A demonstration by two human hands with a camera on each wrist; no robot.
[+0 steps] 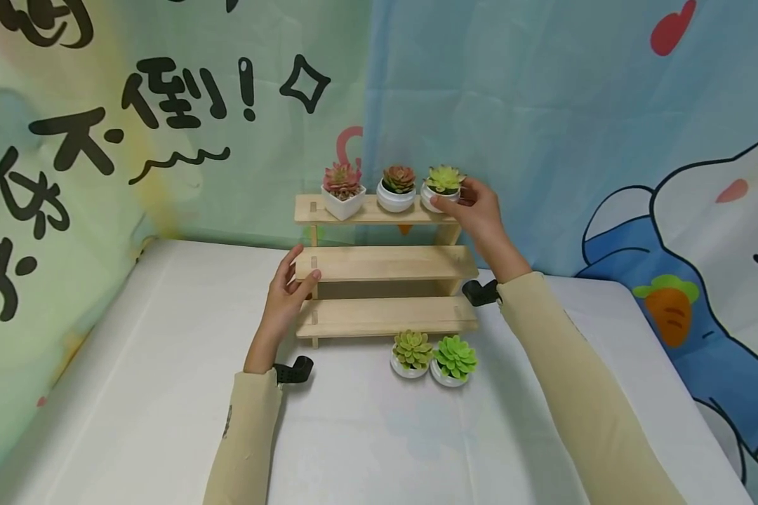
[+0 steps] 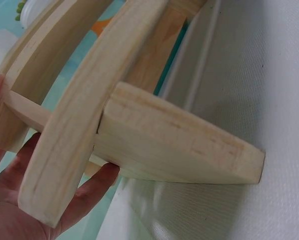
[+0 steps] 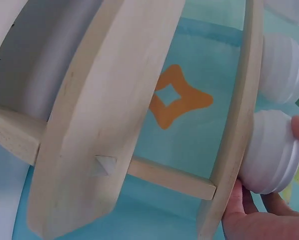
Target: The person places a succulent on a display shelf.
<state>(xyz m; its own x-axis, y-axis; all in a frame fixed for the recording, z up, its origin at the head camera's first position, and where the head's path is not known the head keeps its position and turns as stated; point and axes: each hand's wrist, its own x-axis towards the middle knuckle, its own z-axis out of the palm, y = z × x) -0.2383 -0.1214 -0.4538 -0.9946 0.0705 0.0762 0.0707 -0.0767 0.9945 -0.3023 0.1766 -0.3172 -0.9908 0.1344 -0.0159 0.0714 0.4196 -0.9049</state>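
Note:
A three-tier wooden shelf (image 1: 385, 264) stands on the white-covered table. My left hand (image 1: 285, 291) grips the left end of its middle tier, thumb on top. At the right end of the top tier, my right hand (image 1: 480, 210) holds a yellow-green succulent (image 1: 444, 179) by its round white pot (image 3: 272, 152), thumb and fingers about the sides. The pot's base is right at the board. Left of it on that tier sit a reddish-green succulent (image 1: 398, 179) in a round pot and a pink succulent (image 1: 343, 181) in an angular white pot.
Two more potted succulents stand on the table before the shelf's lower right: a yellowish-green one (image 1: 412, 348) and a bright green one (image 1: 455, 356). Behind the shelf hangs a printed cloth backdrop (image 1: 480, 91). The white tablecloth (image 1: 164, 365) spreads around the shelf.

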